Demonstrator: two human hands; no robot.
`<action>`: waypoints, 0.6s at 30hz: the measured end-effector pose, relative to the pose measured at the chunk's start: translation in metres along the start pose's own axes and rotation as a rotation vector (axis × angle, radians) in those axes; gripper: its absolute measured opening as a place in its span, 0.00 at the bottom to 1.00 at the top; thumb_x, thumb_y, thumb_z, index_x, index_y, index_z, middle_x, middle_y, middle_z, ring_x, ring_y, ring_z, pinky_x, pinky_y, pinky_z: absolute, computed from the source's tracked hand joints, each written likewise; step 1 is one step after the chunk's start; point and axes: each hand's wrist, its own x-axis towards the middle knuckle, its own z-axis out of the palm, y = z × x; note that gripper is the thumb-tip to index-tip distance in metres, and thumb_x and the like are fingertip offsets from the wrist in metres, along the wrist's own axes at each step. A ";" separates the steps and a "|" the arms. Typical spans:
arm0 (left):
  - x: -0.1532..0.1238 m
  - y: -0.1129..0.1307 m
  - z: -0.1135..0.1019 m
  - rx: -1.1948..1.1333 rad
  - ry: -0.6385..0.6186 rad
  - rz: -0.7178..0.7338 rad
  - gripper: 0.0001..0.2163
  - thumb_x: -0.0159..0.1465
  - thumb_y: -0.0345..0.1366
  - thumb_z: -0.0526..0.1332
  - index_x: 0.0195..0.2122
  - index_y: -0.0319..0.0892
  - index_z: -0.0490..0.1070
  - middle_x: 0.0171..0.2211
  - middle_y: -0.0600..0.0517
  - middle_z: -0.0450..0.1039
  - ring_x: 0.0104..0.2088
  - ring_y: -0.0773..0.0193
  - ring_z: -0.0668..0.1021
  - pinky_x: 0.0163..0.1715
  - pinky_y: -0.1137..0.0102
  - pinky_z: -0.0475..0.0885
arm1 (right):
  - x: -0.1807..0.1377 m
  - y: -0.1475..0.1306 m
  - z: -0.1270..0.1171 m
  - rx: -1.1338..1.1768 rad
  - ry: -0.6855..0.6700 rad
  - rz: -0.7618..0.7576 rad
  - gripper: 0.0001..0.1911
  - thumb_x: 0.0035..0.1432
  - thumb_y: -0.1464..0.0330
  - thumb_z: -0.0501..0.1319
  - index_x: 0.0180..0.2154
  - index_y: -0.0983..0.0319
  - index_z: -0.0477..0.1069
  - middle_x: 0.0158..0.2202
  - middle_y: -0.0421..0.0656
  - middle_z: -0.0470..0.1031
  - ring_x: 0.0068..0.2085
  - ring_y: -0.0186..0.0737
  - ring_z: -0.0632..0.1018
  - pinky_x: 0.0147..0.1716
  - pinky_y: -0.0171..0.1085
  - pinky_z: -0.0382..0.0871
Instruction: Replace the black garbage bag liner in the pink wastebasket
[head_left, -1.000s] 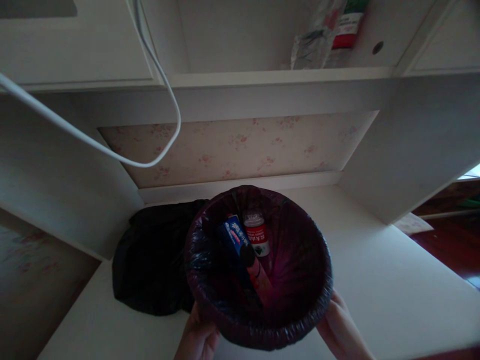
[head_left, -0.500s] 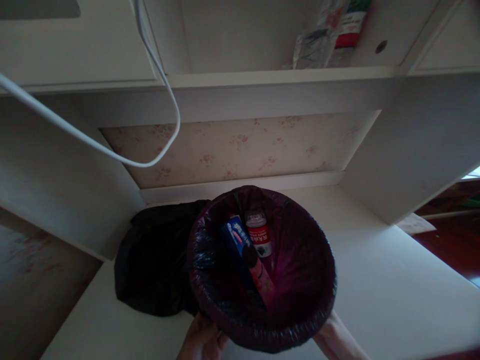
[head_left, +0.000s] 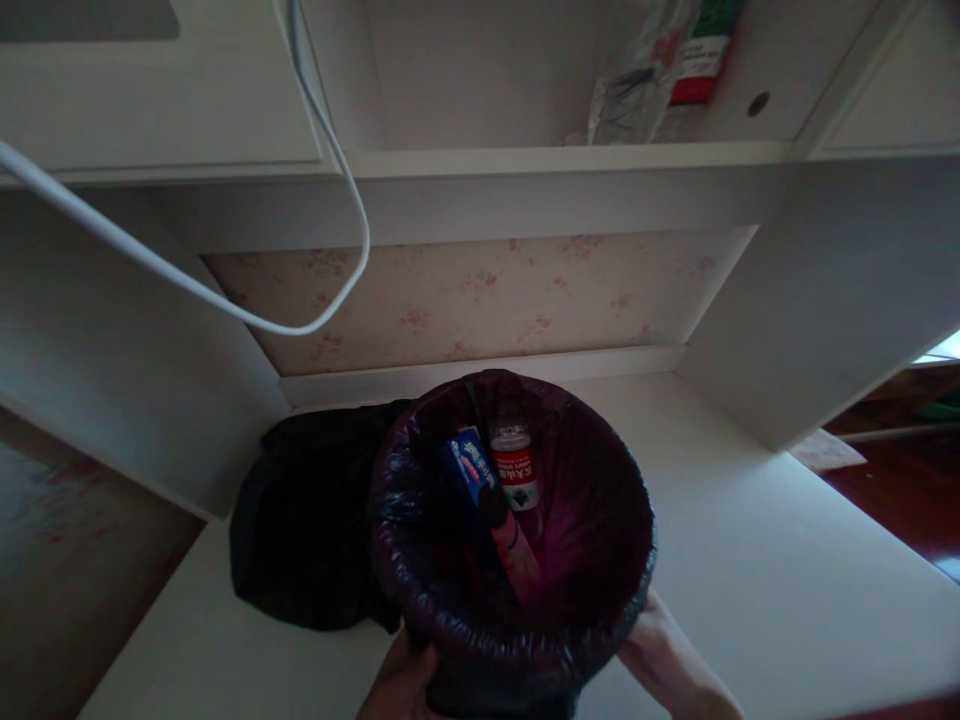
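Between my two hands is a round trash bin (head_left: 517, 655) lined with a dark purple plastic bag folded over its rim. Inside it lie a clear plastic bottle (head_left: 516, 470) with a red label, a blue box (head_left: 471, 460) with white lettering, and a pink tube-like container (head_left: 517, 560) with a dark cap. My left hand (head_left: 401, 680) grips the bin's lower left side, its fingertips partly out of sight. On the right side my right hand (head_left: 664, 650) holds the bin, with its fingers mostly hidden behind the bag.
A black bag (head_left: 315, 530) lies left of the bin on the white surface (head_left: 750, 560). Overhead, a white cable (head_left: 300, 328) loops down before the cabinet. Clear plastic packaging (head_left: 634, 95) and a red-and-green labelled bottle (head_left: 697, 65) stand on the shelf. Upright panels flank both sides.
The bin has shifted slightly left and tilted a little, so more of its front side shows. Both hands have stayed on it. The things inside lie in the same arrangement.
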 end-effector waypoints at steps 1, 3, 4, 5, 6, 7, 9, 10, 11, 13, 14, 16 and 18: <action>0.006 0.003 0.004 -0.021 -0.005 0.017 0.25 0.50 0.42 0.79 0.51 0.52 0.82 0.46 0.46 0.86 0.55 0.39 0.82 0.57 0.51 0.75 | 0.002 0.000 0.008 -0.008 -0.051 -0.015 0.21 0.45 0.58 0.79 0.43 0.56 0.86 0.46 0.49 0.86 0.49 0.58 0.84 0.58 0.57 0.71; 0.018 0.012 0.010 -0.058 -0.019 0.048 0.21 0.48 0.38 0.80 0.45 0.50 0.84 0.43 0.48 0.87 0.48 0.46 0.85 0.55 0.57 0.77 | 0.007 0.002 0.022 -0.032 -0.106 -0.047 0.20 0.49 0.57 0.78 0.45 0.54 0.86 0.46 0.47 0.86 0.50 0.56 0.83 0.61 0.55 0.69; 0.023 0.017 0.013 -0.074 -0.026 0.064 0.19 0.47 0.35 0.81 0.41 0.50 0.85 0.41 0.50 0.87 0.45 0.50 0.86 0.52 0.62 0.79 | 0.009 0.003 0.026 -0.056 -0.112 -0.056 0.19 0.51 0.56 0.77 0.44 0.54 0.86 0.46 0.46 0.86 0.50 0.54 0.83 0.61 0.54 0.68; 0.026 0.022 0.014 -0.085 -0.033 0.075 0.17 0.47 0.33 0.81 0.39 0.50 0.85 0.40 0.51 0.87 0.43 0.53 0.86 0.49 0.66 0.79 | 0.010 0.005 0.029 -0.090 -0.108 -0.058 0.17 0.53 0.56 0.76 0.43 0.54 0.86 0.45 0.46 0.87 0.50 0.53 0.83 0.61 0.53 0.68; 0.029 0.026 0.015 -0.090 -0.038 0.083 0.16 0.48 0.31 0.80 0.37 0.51 0.85 0.40 0.52 0.87 0.44 0.54 0.86 0.47 0.68 0.79 | 0.012 0.008 0.031 -0.130 -0.095 -0.057 0.15 0.54 0.55 0.75 0.42 0.54 0.86 0.44 0.45 0.87 0.49 0.52 0.83 0.60 0.51 0.69; 0.030 0.029 0.015 -0.096 -0.041 0.094 0.15 0.48 0.30 0.80 0.37 0.51 0.85 0.42 0.53 0.87 0.46 0.55 0.85 0.46 0.70 0.79 | 0.013 0.010 0.032 -0.174 -0.085 -0.052 0.15 0.55 0.55 0.74 0.42 0.54 0.87 0.44 0.45 0.87 0.48 0.52 0.82 0.58 0.50 0.70; 0.033 0.030 0.013 -0.101 -0.036 0.103 0.16 0.48 0.28 0.79 0.37 0.52 0.85 0.45 0.53 0.86 0.49 0.54 0.85 0.46 0.71 0.78 | 0.013 0.014 0.032 -0.255 -0.072 -0.033 0.16 0.56 0.52 0.73 0.40 0.56 0.87 0.43 0.45 0.87 0.46 0.51 0.82 0.54 0.47 0.72; 0.033 0.027 0.010 -0.096 -0.033 0.097 0.17 0.48 0.27 0.79 0.38 0.52 0.85 0.46 0.53 0.86 0.49 0.54 0.85 0.46 0.70 0.78 | 0.012 0.016 0.031 -0.281 -0.065 -0.024 0.17 0.55 0.51 0.73 0.39 0.56 0.87 0.41 0.45 0.87 0.44 0.50 0.82 0.52 0.46 0.73; 0.034 0.024 0.007 -0.093 -0.032 0.086 0.18 0.48 0.26 0.80 0.38 0.52 0.85 0.46 0.53 0.86 0.49 0.54 0.85 0.46 0.70 0.78 | 0.011 0.016 0.031 -0.294 -0.061 -0.018 0.17 0.55 0.50 0.73 0.38 0.56 0.87 0.40 0.44 0.87 0.43 0.49 0.82 0.51 0.44 0.73; 0.035 0.014 0.000 -0.101 -0.033 0.062 0.20 0.46 0.26 0.81 0.38 0.52 0.85 0.44 0.53 0.87 0.47 0.54 0.86 0.46 0.69 0.78 | 0.008 0.016 0.031 -0.303 -0.071 -0.006 0.18 0.54 0.49 0.73 0.37 0.55 0.87 0.39 0.43 0.86 0.43 0.49 0.82 0.50 0.43 0.72; 0.035 0.009 -0.003 -0.111 -0.035 0.050 0.20 0.45 0.26 0.81 0.38 0.52 0.85 0.43 0.53 0.87 0.46 0.54 0.86 0.46 0.69 0.78 | 0.006 0.016 0.031 -0.305 -0.080 0.002 0.18 0.54 0.49 0.73 0.38 0.55 0.87 0.39 0.43 0.86 0.44 0.49 0.82 0.51 0.43 0.72; 0.032 0.001 -0.007 -0.136 -0.042 0.024 0.21 0.44 0.27 0.83 0.37 0.53 0.85 0.41 0.54 0.87 0.43 0.57 0.86 0.44 0.69 0.78 | 0.004 0.015 0.029 -0.316 -0.107 0.017 0.18 0.55 0.49 0.73 0.40 0.54 0.86 0.41 0.43 0.86 0.46 0.49 0.82 0.52 0.43 0.71; 0.028 -0.005 -0.008 -0.173 -0.069 -0.043 0.16 0.45 0.35 0.84 0.34 0.52 0.85 0.37 0.54 0.87 0.38 0.58 0.86 0.40 0.69 0.79 | 0.003 0.013 0.024 -0.283 -0.118 0.015 0.17 0.54 0.52 0.74 0.40 0.54 0.86 0.42 0.44 0.86 0.46 0.49 0.82 0.51 0.43 0.72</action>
